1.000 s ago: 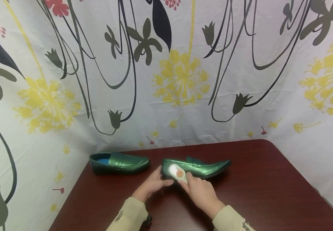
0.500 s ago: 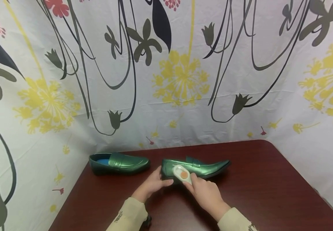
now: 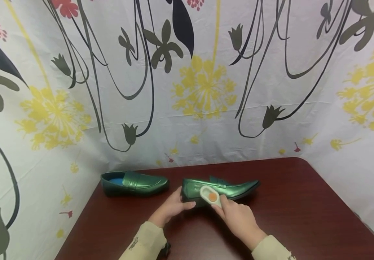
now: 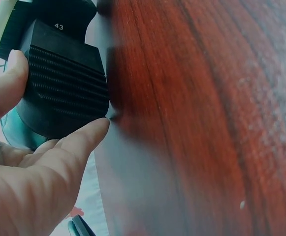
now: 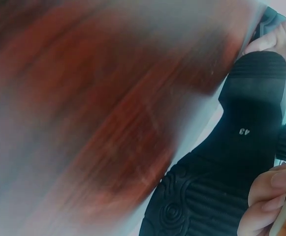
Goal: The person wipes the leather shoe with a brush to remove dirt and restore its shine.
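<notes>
Loafer [image 3: 235, 189], metallic green, black-soled

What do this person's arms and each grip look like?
The left sleeve and right sleeve are pale beige, each showing a small dark mark. The left grip and right grip are human hands without gloves. Something black peeks out beside the left sleeve; I can't tell what.
</notes>
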{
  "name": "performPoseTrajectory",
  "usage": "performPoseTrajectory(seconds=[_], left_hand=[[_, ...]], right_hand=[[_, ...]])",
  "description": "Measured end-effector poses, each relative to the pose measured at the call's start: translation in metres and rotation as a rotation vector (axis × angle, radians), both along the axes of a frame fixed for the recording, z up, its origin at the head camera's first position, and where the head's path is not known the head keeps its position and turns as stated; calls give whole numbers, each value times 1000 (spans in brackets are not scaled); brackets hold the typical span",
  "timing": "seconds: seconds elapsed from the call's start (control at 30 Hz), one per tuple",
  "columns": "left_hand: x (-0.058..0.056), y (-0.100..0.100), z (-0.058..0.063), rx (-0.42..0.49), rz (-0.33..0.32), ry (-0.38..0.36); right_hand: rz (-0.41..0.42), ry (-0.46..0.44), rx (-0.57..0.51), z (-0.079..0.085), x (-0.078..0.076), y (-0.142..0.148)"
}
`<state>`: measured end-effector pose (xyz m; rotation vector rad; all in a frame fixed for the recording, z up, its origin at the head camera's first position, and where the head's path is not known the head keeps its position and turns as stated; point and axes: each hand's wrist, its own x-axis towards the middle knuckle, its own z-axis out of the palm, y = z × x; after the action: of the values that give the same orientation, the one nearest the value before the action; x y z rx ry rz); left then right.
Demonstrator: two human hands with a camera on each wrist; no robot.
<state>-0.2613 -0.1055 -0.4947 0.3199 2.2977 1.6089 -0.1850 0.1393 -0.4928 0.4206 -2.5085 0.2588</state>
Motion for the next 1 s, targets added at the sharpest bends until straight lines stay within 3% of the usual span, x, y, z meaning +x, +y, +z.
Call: performPoseTrajectory(seconds=[0.23, 0.5, 1.0], left_hand=[[0, -1, 4, -6, 4, -4], [-2, -2, -3, -12, 11, -1], [0, 0, 0, -23, 8, -18]], right_hand=[[-13, 28, 3, 6, 2, 12], [-50, -123, -31, 8, 5, 18], [-91, -202, -85, 12, 9, 34]])
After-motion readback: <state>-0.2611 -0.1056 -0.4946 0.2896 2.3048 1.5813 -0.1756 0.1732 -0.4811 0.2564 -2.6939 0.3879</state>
